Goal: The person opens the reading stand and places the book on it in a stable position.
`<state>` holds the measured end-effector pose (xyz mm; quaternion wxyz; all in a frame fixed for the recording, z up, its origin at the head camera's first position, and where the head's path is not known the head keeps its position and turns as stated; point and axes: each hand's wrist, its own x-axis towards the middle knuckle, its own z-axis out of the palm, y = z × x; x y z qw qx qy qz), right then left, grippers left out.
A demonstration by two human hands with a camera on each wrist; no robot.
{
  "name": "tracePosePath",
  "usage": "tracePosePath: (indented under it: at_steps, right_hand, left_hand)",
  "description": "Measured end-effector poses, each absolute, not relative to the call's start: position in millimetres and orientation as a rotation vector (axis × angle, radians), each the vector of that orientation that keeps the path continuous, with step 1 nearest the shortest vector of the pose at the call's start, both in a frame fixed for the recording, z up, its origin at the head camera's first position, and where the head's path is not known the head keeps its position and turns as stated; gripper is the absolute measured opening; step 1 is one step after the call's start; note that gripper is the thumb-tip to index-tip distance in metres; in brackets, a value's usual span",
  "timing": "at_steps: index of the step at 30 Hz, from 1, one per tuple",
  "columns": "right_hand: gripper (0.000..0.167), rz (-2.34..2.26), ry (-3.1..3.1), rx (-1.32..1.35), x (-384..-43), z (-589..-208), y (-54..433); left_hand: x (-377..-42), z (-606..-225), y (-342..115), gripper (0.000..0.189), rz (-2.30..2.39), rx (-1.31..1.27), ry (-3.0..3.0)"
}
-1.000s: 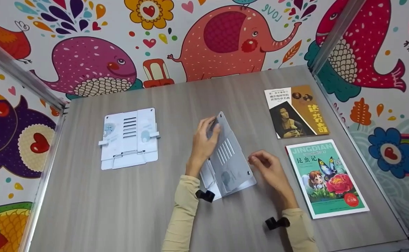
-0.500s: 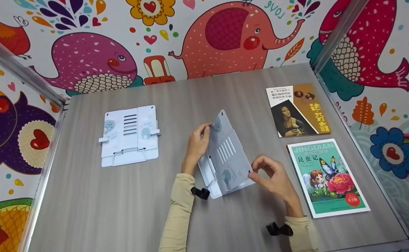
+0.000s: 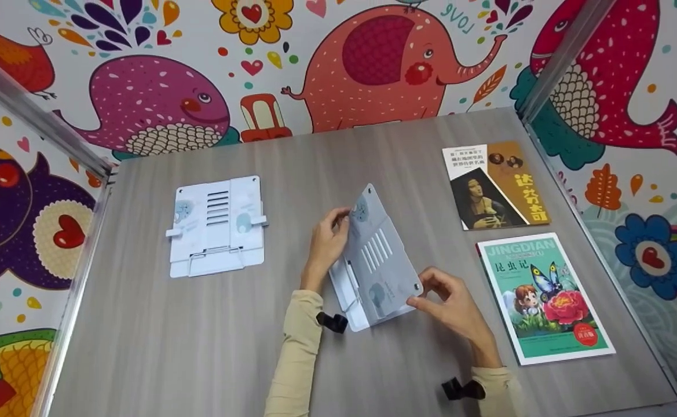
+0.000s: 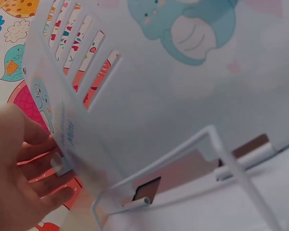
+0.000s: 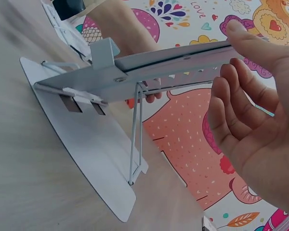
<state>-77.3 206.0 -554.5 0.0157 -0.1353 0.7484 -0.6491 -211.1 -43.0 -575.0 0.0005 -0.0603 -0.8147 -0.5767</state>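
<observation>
A pale folding book stand (image 3: 381, 260) with slots and a printed bear rests mid-table, its panel tilted up from the base. At the panel's left edge, my left hand (image 3: 324, 249) holds on; the left wrist view shows its fingers curled by a side clip. My right hand (image 3: 454, 304) pinches the right corner, thumb on one face and fingers on the other. Seen from the right wrist, a wire leg (image 5: 134, 125) spans between the panel and the base plate (image 5: 94, 149). A wire page holder (image 4: 176, 156) crosses the lower front in the left wrist view.
A second book stand (image 3: 196, 238) lies flat on the left of the table (image 3: 228, 336). On the right are a brown-and-white book (image 3: 494, 202) and a green book with a butterfly (image 3: 546, 313). Cartoon-printed walls (image 3: 164, 104) border the table.
My left hand has slid lower along the panel's left edge. My right hand, apart from the stand a second ago, has come to the corner and now pinches it.
</observation>
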Motion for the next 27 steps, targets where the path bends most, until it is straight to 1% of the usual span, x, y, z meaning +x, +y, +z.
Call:
tracePosePath:
  at_steps: [3,14,22,27]
  right_hand:
    - [0.019,-2.004,2.343,-0.398,-76.6,-556.5,206.9]
    - [0.019,-2.043,2.361,-0.457,-76.8,-556.7,206.6]
    - [0.016,-2.067,2.333,-0.364,-76.5,-553.8,206.4]
    - [0.015,-2.144,2.378,-0.3,-78.0,-552.7,209.0]
  left_hand:
    - [-209.0,-577.1,-42.7,0.029,-1.809,-0.186,-2.555]
    - [-208.8,-576.1,-39.1,0.029,-1.773,-0.185,-2.562]
    - [-209.9,-579.4,-35.5,0.028,-1.659,-0.222,-2.529]
    - [-211.2,-581.8,-38.2,0.028,-1.632,-0.201,-2.505]
